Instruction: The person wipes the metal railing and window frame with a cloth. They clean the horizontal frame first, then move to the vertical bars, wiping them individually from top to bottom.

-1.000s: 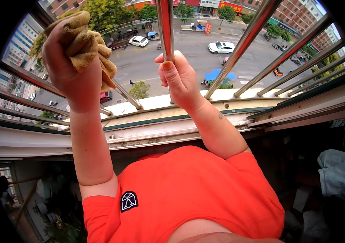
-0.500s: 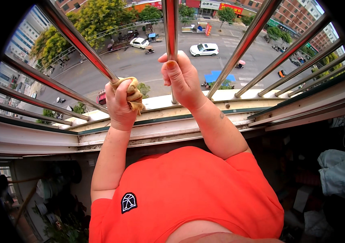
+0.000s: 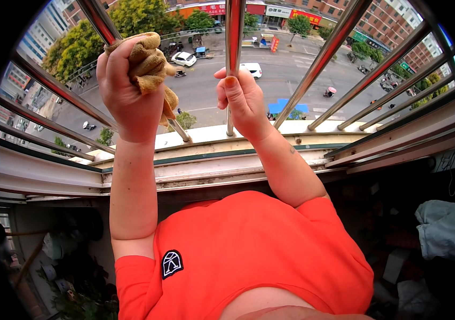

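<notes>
My left hand point(image 3: 126, 96) is closed round a yellow-brown cloth point(image 3: 150, 61), which wraps a shiny metal window bar point(image 3: 99, 21) on the left. A loose end of the cloth hangs below the fist, beside the lower part of that bar. My right hand point(image 3: 242, 98) grips the middle metal bar point(image 3: 234, 37), its thumb raised against the front and its fingers curled round. Both arms reach up and outward over the sill.
More metal bars point(image 3: 321, 64) stand to both sides. Below them run a pale ledge point(image 3: 302, 128) and a worn window track point(image 3: 200, 178). Outside lies a street with cars and trees far below. A pale cloth bundle point(image 3: 446, 229) sits in the dark room at right.
My left hand has slid up its bar with the cloth, away from the ledge. My right hand stays at about the same place on the middle bar.
</notes>
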Action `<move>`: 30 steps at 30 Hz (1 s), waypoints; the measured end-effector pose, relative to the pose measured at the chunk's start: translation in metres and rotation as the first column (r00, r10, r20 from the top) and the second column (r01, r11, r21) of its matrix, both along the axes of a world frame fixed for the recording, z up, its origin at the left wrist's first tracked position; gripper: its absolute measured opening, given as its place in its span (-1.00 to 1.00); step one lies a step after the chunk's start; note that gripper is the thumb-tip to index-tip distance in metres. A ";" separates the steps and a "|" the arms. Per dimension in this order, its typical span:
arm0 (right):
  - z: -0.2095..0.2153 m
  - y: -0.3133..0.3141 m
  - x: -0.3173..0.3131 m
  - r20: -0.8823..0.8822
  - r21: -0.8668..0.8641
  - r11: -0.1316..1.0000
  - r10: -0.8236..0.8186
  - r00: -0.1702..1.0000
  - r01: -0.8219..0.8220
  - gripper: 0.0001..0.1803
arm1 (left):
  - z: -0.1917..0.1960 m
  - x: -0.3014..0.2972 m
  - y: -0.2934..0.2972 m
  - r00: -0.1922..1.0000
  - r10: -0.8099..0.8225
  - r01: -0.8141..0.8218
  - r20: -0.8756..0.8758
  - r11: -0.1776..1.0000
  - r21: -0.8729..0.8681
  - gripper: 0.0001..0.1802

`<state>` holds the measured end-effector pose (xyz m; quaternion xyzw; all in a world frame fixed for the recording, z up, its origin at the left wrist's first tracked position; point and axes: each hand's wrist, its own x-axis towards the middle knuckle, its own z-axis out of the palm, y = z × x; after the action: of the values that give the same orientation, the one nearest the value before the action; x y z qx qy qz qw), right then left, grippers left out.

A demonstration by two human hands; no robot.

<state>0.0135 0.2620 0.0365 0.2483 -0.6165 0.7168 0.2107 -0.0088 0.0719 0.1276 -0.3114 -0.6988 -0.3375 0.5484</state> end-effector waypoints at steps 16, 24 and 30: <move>0.108 -0.045 0.108 -0.646 -0.055 0.934 0.237 0.726 -0.354 -0.79 | -0.110 0.015 -0.018 0.955 0.060 -0.032 0.289 0.995 -0.098 -0.40; 0.109 -0.054 0.127 -0.581 -0.198 0.887 0.236 0.779 -0.417 -0.80 | -0.121 0.035 -0.021 0.851 -0.024 0.087 0.525 0.992 -0.095 -0.45; 0.108 -0.060 0.131 -0.534 -0.258 0.844 0.281 0.797 -0.471 -0.81 | -0.013 0.017 -0.029 0.993 -0.062 0.066 0.099 0.997 -0.029 -0.63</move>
<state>0.1441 0.2023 0.1444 0.4908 -0.3320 0.7659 0.2496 0.0079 0.0429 0.1142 -0.3255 -0.7197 -0.3586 0.4975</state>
